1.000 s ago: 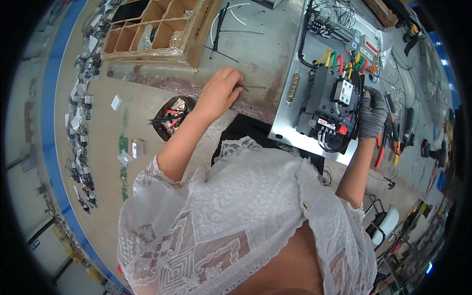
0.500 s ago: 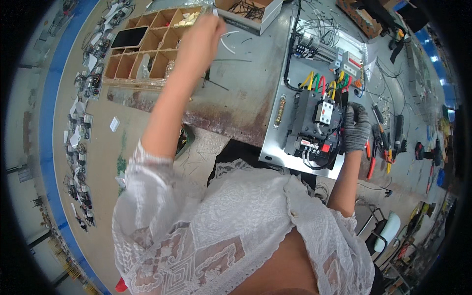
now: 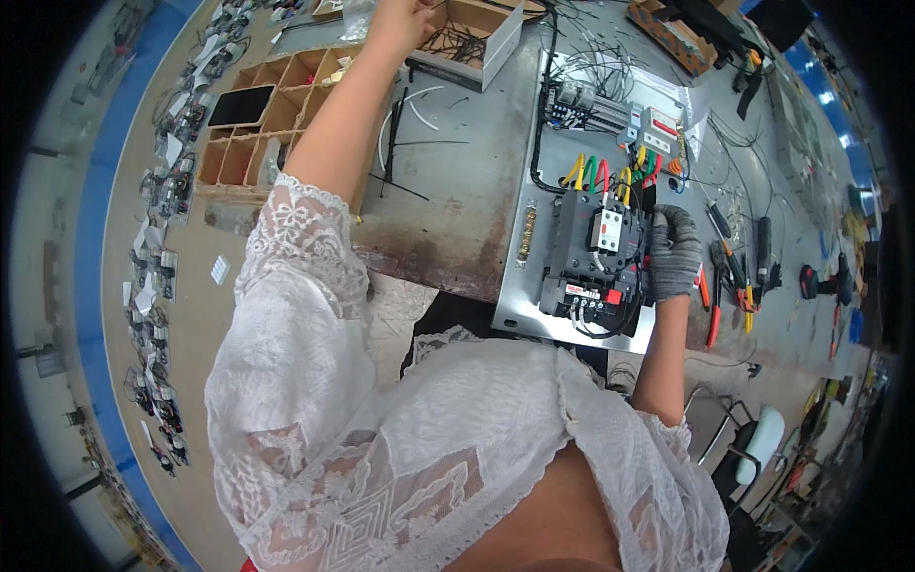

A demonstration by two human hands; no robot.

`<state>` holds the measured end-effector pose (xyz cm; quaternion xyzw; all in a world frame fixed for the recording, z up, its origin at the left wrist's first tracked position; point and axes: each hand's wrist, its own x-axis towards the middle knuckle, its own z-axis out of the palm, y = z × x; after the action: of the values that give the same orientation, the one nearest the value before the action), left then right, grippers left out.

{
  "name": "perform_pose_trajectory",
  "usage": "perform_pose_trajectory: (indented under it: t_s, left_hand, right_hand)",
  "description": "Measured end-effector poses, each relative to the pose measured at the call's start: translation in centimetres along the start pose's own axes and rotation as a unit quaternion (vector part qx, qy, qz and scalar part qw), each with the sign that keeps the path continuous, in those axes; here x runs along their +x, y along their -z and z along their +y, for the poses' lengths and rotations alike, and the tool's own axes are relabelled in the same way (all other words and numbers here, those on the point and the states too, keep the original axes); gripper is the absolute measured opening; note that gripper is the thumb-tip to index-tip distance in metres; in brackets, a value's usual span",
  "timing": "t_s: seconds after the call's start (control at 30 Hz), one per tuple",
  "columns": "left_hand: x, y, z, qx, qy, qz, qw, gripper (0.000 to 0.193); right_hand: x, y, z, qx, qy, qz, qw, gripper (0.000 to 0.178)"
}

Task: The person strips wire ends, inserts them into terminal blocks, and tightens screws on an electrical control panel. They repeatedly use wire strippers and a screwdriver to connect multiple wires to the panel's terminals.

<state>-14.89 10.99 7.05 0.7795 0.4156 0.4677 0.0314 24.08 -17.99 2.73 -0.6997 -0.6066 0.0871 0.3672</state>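
My left hand (image 3: 404,27) is bare and reaches far forward to the left end of an open cardboard box (image 3: 498,65) of thin black cable ties (image 3: 456,43). Its fingers are curled together; what they hold, if anything, is too small to make out. A grey knitted glove covers my right hand (image 3: 675,255), which is closed against the right side of a dark contactor (image 3: 574,227). Whatever lies inside those fingers is hidden. Yellow, green and red wires (image 3: 600,173) rise from the contactor's far end. It sits on a metal mounting plate (image 3: 515,300).
A divided cardboard tray (image 3: 221,162) with a black phone (image 3: 241,106) on it stands at the left. Loose cable ties (image 3: 398,186) lie on the bench (image 3: 429,238). Right of the plate are red-handled pliers (image 3: 715,319), other hand tools and a power drill (image 3: 827,282).
My left hand has moved forward from above the divided tray to the box of cable ties. My right hand stays beside the contactor. The whole view has shifted slightly.
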Motion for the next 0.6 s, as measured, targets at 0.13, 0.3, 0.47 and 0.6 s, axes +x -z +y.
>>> perform_pose_trajectory:
  t_s: [0.13, 0.3, 0.47, 0.6]
  left_hand:
    - [-2.5, 4.0, 2.3, -0.198, 0.148, -0.127, 0.961, 0.02]
    - [-12.2, 15.8, 14.5, -0.154, 0.292, -0.377, 0.866, 0.008]
    - [-20.0, 17.7, 16.4, 0.102, 0.25, -0.421, 0.866, 0.027]
    - [-21.5, 8.7, 15.0, 0.103, 0.15, -0.262, 0.948, 0.035]
  right_hand:
    - [0.4, -0.9, 1.5, -0.014, 0.068, -0.001, 0.998, 0.013]
    - [0.2, 0.1, 0.2, -0.014, 0.053, 0.007, 0.998, 0.012]
    - [0.2, 0.1, 0.3, -0.008, 0.033, -0.013, 0.999, 0.013]
    - [0.2, -0.3, 0.8, -0.011, 0.035, -0.013, 0.999, 0.014]
